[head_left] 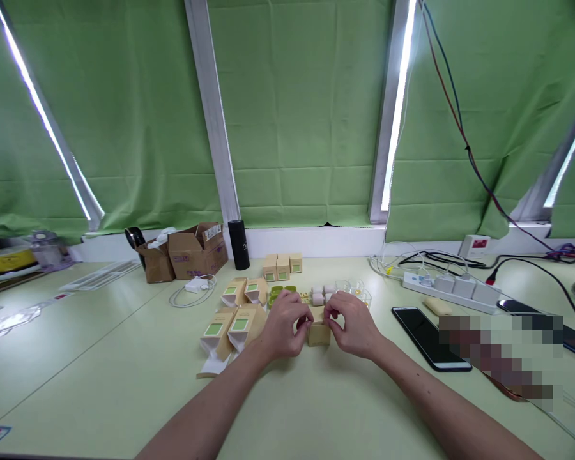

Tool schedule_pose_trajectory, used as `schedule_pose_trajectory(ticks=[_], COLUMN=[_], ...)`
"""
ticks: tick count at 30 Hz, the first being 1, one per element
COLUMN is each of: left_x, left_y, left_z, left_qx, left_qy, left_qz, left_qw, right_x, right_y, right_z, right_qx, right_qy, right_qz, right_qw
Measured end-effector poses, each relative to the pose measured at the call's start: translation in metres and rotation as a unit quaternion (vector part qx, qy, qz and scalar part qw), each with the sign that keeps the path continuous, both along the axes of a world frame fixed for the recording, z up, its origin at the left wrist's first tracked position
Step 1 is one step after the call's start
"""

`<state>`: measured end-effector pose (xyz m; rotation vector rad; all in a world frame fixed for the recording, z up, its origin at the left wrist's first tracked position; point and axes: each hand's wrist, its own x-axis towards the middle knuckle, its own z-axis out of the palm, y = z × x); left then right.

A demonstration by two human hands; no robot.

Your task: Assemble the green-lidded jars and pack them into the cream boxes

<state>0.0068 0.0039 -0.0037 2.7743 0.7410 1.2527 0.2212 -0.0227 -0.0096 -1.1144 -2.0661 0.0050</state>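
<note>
Between my hands a small tan cardboard box (319,335) sits on the table. My left hand (287,324) pinches the left side near its top edge. On the opposite side, the thumb and fingers of my right hand (353,324) close on the top edge. Left of my left hand stand several larger tan boxes (246,322) with green labels, some with their white flaps open. Just beyond my hands are green pieces (274,294), small yellow pieces (305,298), whitish-pink round pieces (317,295) and clear cups (359,289), partly hidden by my hands.
Three small tan boxes (282,268) stand farther back. A black bottle (239,245) and an open brown carton (196,252) are at the back left. To the right lie a phone (430,338), a power strip (453,291) with plugs, and cables.
</note>
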Motion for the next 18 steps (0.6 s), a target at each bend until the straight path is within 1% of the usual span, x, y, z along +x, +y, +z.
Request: schedule_pose_trajectory(ticks=[5, 9, 11, 14, 16, 18], left_x=[0.001, 0.001, 0.002, 0.002, 0.003, 0.004], left_y=[-0.001, -0.002, -0.002, 0.001, 0.004, 0.006], left_z=[-0.001, -0.002, -0.002, -0.004, -0.005, -0.007], left_qx=[-0.015, -0.027, -0.039, -0.058, -0.084, -0.122], left_qy=[0.007, 0.0, -0.004, -0.021, -0.034, -0.036], left_qz=[0.004, 0.022, 0.048, 0.114, 0.154, 0.178], left_qw=[1.0, 0.999, 0.998, 0.992, 0.984, 0.976], right_x=[-0.002, 0.0, 0.003, 0.008, 0.01, 0.01], right_y=[0.0, 0.001, 0.002, 0.002, 0.001, 0.0], right_z=[-0.002, 0.0, 0.002, 0.008, 0.011, 0.013], right_qx=[-0.041, -0.079, -0.087, -0.097, -0.1, -0.101], right_qy=[0.001, 0.017, 0.013, -0.008, -0.025, -0.038], right_qz=[-0.01, -0.012, -0.009, -0.004, -0.001, 0.001], right_qw=[0.999, 0.997, 0.996, 0.995, 0.995, 0.994])
